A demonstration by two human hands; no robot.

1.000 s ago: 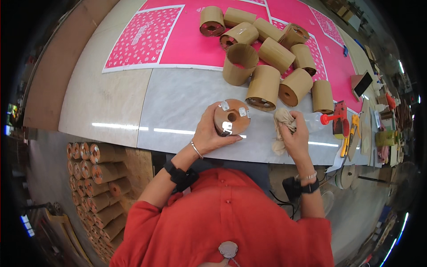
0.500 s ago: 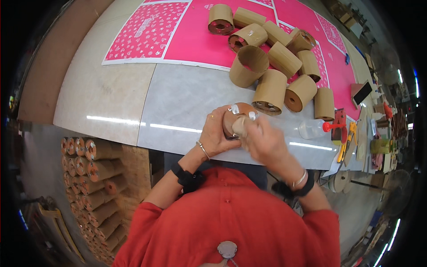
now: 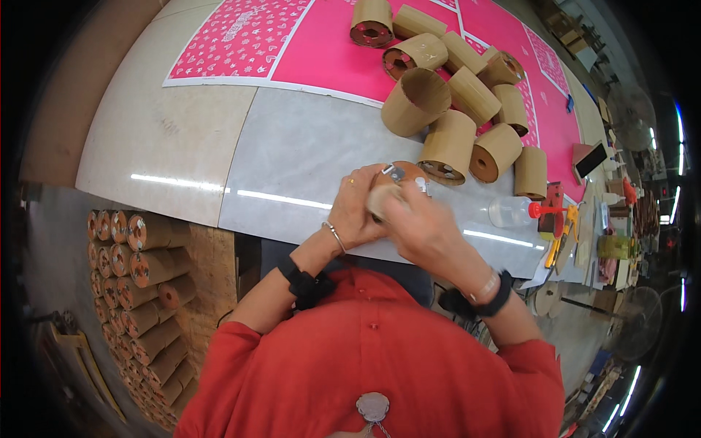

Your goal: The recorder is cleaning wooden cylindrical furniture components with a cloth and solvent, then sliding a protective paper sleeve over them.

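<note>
A brown cardboard tube with a disc-shaped end [image 3: 407, 172] is held up at the table's near edge. Bits of silver and white tape show on that end. My left hand [image 3: 356, 207] wraps round its left side and steadies it. Closed and smeared by motion, my right hand [image 3: 422, 225] grips a small pale beige piece [image 3: 380, 201] against the tube's near side. What kind of thing that piece is, I cannot make out. Just beyond my hands stands another cardboard tube [image 3: 447, 146], with an open-topped one [image 3: 416, 102] behind it.
Several more cardboard tubes [image 3: 473, 95] lie on pink printed sheets [image 3: 336, 55] across the table [image 3: 292, 146]. To the right are a clear bottle with a red nozzle [image 3: 510, 212], a yellow-handled tool [image 3: 561, 237] and a dark-screened device [image 3: 591, 160]. Stacked tubes [image 3: 157, 266] fill the lower left.
My right hand has moved slightly left with the beige piece, across the tube's near side. The tape bits on the tube's end sit differently. The whole view has shifted a little.
</note>
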